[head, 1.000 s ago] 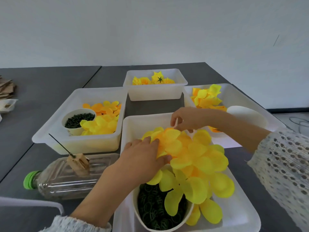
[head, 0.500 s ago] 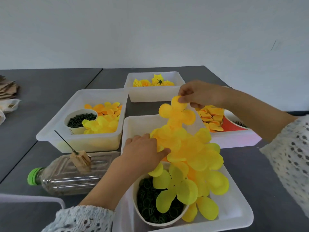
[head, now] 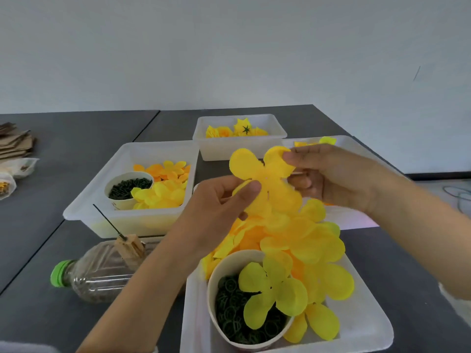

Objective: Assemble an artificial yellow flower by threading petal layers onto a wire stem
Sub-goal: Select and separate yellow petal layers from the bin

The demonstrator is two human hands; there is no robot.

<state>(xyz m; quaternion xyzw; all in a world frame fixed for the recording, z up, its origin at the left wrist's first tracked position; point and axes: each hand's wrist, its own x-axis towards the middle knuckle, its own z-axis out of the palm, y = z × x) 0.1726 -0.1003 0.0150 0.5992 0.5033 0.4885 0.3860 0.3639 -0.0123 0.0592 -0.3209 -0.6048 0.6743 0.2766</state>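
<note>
Both hands hold one yellow petal layer [head: 265, 179] in the air above the near white tray [head: 367, 324]. My left hand [head: 224, 207] pinches its lower left petal between thumb and fingers. My right hand [head: 328, 177] pinches its upper right petal. Small holes show near the layer's centre. Beneath it, a heap of loose yellow petal layers [head: 305, 245] fills the near tray. A thin dark wire stem [head: 108, 221] stands slanted in a wooden block [head: 128, 247] on a clear bottle [head: 102, 271] lying to the left.
A paper cup of dark green rings [head: 237, 309] stands in the near tray. The left tray [head: 102, 200] holds petals and another cup of green pieces [head: 128, 187]. A far tray [head: 239, 146] holds finished yellow flowers. Cardboard pieces [head: 15, 143] lie far left.
My right hand lifted one petal layer out of the heap and brought it toward me. My left hand left the heap and rose to pinch the same layer.
</note>
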